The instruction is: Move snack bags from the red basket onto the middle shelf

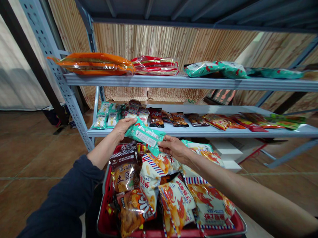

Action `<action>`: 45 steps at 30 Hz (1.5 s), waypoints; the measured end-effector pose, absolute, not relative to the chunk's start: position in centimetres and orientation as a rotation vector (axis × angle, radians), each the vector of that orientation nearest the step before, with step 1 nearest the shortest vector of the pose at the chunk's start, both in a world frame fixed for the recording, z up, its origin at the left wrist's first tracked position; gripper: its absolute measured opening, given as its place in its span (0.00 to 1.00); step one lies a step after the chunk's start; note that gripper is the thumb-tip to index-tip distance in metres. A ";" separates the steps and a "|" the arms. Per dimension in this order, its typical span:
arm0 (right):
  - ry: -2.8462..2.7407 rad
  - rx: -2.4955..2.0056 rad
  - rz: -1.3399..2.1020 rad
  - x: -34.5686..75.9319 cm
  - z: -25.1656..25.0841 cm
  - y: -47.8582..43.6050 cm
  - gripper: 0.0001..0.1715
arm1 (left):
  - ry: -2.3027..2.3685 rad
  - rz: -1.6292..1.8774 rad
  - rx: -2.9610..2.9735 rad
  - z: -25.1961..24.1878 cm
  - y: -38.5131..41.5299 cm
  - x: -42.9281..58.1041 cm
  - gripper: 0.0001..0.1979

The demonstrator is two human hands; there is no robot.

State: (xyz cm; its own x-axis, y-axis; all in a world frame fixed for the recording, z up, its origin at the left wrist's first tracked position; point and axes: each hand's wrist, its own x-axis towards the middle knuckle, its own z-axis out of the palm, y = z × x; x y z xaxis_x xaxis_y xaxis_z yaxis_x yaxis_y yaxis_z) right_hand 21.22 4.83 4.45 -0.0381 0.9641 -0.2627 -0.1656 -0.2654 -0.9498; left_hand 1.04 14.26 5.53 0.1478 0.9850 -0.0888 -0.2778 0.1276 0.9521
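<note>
Head: glossy oblong teal packet (145, 135)

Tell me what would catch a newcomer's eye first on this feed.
Dead centre, the left hand and right hand hold a teal snack packet by its two ends, just in front of the lower shelf. Below it, a red basket is heaped with orange-and-white snack bags. At upper left, shiny orange packets lie flat on the upper shelf.
</note>
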 end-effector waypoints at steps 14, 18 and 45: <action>-0.931 -1.226 1.509 21.2 4.6 4.8 0.14 | 1.095 1.395 1.115 5.1 15.3 2.2 0.08; -0.925 -1.209 1.523 21.2 4.7 4.8 0.13 | 1.058 1.376 1.047 4.9 15.3 2.1 0.08; -0.970 -1.204 1.391 20.6 4.9 4.9 0.19 | 1.113 1.369 1.019 3.6 14.3 0.7 0.10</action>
